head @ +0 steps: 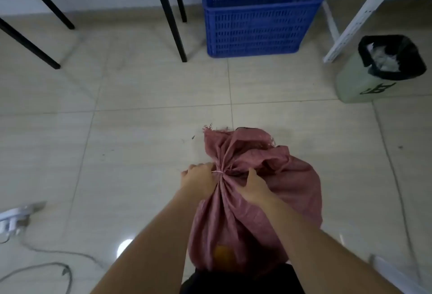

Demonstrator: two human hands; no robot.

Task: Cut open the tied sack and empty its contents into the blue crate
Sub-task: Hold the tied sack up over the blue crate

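A pink woven sack (268, 191) stands on the tiled floor right in front of me, its neck gathered and bound by a thin white tie (217, 171). Something orange (222, 253) shows through its lower part. My left hand (198, 178) grips the gathered neck at the tie from the left. My right hand (254, 187) presses on the cloth just right of the tie. The frayed mouth of the sack fans out above the tie. The blue slatted crate (257, 32) stands on the floor farther ahead, apart from the sack.
Black table legs (174, 27) stand left of the crate. A white metal rack (364, 6) is at the far right, with a bin lined in black (392, 60) below it. A white power strip (16, 221) and grey cable (46, 265) lie at the lower left.
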